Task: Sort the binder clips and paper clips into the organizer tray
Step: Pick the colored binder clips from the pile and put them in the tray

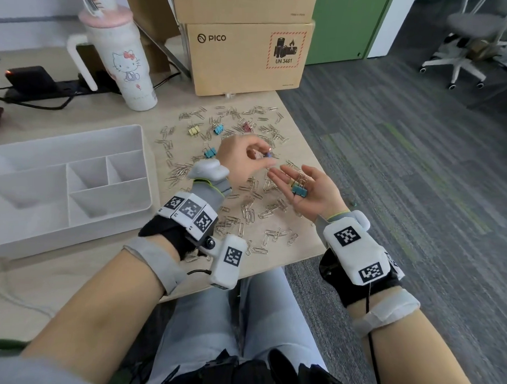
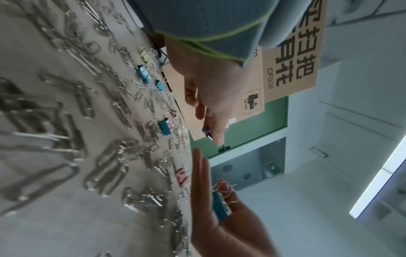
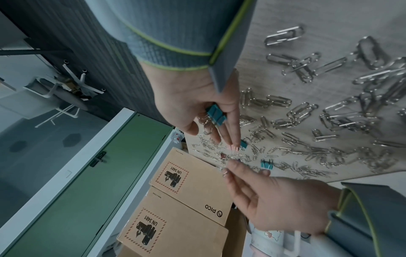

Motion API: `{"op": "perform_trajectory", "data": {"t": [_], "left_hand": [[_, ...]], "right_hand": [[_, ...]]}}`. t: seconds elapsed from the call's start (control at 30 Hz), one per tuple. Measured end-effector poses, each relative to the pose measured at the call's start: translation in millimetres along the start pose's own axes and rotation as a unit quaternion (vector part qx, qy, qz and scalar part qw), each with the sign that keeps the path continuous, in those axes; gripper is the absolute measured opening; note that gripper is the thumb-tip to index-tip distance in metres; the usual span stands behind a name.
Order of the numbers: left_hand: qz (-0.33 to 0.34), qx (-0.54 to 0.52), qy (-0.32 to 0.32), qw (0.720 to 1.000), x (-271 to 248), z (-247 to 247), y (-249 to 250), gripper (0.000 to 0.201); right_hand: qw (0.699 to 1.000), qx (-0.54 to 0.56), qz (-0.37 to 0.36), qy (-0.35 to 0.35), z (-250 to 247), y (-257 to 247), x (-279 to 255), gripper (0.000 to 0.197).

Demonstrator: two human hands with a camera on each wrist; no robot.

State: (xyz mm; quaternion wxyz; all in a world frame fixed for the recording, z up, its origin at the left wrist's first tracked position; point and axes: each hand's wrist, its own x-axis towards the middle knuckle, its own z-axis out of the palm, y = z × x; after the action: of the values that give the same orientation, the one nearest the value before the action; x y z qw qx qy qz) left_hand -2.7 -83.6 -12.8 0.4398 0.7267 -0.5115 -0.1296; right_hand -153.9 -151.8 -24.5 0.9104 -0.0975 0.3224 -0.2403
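Observation:
Silver paper clips (image 1: 248, 211) lie scattered over the wooden table, with yellow (image 1: 194, 130), blue (image 1: 218, 129), red (image 1: 246, 126) and teal (image 1: 210, 153) binder clips among them. The white organizer tray (image 1: 102, 203) sits to the left with nothing in its compartments. Above the pile, my left hand (image 1: 248, 154) pinches a small blue binder clip (image 1: 266, 155) between thumb and fingertips. My right hand (image 1: 310, 191) is held palm up just right of it, fingers relaxed. A teal binder clip (image 1: 299, 190) and a yellowish one lie in its palm. The right wrist view shows the same teal clip (image 3: 216, 114).
A white cartoon-cat tumbler (image 1: 127, 58) and a black power strip (image 1: 34, 83) stand behind the tray. Stacked cardboard boxes (image 1: 245, 59) close off the back of the table. The table's right edge runs just right of my right hand, over grey carpet. An office chair (image 1: 470, 47) is far right.

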Motion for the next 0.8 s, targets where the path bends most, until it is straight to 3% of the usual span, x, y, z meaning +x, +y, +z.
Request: {"op": "perform_trajectory", "data": {"t": [0.13,0.2,0.37,0.5,0.63,0.8], "left_hand": [[0.025,0.014,-0.121,0.992,1,2,20,0.028],[0.03,0.029,-0.148,0.988,-2,7,25,0.029],[0.044,0.036,-0.165,0.985,-3,13,31,0.033],[0.046,0.034,-0.128,0.99,10,12,27,0.033],[0.01,0.048,-0.087,0.995,23,15,15,0.028],[-0.032,0.087,-0.154,0.984,24,34,9,0.04]], "right_hand": [[1.0,-0.005,0.008,0.003,3,3,0,0.039],[1.0,-0.02,0.013,-0.012,3,3,0,0.048],[1.0,-0.022,0.012,-0.017,2,-1,-2,0.059],[1.0,-0.005,-0.018,0.009,0,-9,-4,0.037],[0.998,0.035,-0.044,0.012,-4,-18,-6,0.031],[0.997,0.057,-0.053,0.013,-12,-26,-5,0.031]]}}
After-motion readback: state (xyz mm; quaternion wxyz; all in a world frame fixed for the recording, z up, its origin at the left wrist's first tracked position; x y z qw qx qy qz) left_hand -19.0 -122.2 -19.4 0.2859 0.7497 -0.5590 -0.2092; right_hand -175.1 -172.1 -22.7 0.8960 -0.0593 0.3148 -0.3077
